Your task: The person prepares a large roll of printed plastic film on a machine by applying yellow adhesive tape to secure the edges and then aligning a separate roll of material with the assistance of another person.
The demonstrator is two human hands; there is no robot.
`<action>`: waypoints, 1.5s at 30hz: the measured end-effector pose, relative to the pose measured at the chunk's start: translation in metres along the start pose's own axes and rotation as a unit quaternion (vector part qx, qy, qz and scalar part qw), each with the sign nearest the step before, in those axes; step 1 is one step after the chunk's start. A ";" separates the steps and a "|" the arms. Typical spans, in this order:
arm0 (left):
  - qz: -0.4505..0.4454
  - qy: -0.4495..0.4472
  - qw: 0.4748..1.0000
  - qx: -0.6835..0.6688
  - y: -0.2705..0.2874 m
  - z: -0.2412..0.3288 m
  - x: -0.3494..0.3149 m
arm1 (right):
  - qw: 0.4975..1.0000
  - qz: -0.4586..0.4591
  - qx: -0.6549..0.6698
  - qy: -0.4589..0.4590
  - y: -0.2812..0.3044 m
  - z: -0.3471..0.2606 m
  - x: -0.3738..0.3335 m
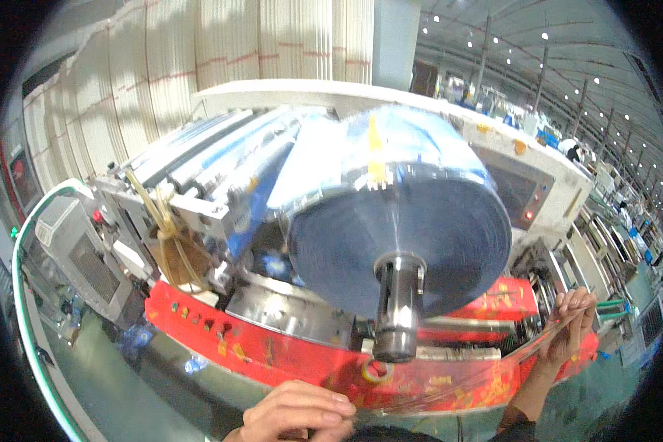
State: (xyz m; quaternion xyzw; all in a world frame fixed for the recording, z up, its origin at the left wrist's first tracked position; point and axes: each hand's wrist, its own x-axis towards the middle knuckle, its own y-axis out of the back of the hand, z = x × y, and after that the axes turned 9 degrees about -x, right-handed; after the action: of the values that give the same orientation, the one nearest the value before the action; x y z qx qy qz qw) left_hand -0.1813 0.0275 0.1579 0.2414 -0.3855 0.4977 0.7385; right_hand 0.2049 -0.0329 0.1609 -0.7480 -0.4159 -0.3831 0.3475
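A clear strip of plastic film [527, 353] runs from my raised right hand [572, 318] down toward my left hand [298, 412]. The fingers of my right hand are pinched together on its upper end. My left hand, at the lower edge, has its fingers curled closed; the strip's faint lower end seems to reach it. Ahead of both hands stands a large roll of shiny film [398, 228] with a yellow mark on top. A metal shaft [398, 317] sticks out of the roll's core toward me.
The roll sits on a machine with a red base [287, 361] and metal rollers [221, 147]. A small yellowish ring [376, 370] is at the red base. A green-white hose [22, 287] curves at left. Pale stacked sheets [221, 44] rise behind; a screen panel [512, 180] is beyond the roll.
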 end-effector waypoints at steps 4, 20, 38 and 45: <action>0.089 0.075 0.993 0.002 0.022 0.007 0.027 | 0.998 -0.014 -0.057 0.036 -0.035 0.006 0.045; -0.034 0.027 0.995 0.087 0.108 -0.058 0.397 | 0.995 0.052 -0.088 0.016 -0.148 0.046 0.242; -0.021 0.293 0.953 0.070 0.092 -0.212 0.476 | 0.903 0.021 -0.164 -0.397 -0.196 0.171 0.298; -0.005 0.339 0.933 0.121 0.127 -0.217 0.478 | 0.849 -0.080 -0.130 -0.506 -0.218 0.211 0.286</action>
State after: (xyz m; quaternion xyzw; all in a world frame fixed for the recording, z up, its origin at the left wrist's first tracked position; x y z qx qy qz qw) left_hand -0.1276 0.4999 0.4140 0.1476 -0.0481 0.5889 0.7931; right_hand 0.1739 0.3359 0.3535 -0.8406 -0.5390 -0.0289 -0.0438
